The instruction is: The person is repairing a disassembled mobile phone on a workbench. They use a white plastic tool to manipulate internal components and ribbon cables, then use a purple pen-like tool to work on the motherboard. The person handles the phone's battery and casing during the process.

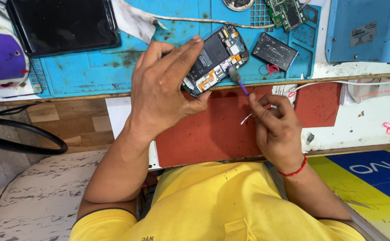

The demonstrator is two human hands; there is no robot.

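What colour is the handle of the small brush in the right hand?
Purple; the head view shows the thin purple brush handle best.

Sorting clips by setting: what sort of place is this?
Probably a phone repair bench: an opened phone in the left hand, a small brush in the right hand, a loose circuit board on a blue work mat.

Both bare forearms reach forward from yellow sleeves. The left hand (161, 87) spreads wide, fingers curled downward in a grasp. The right hand (275, 129), wrist bent, pinches its fingertips (253, 99) together.
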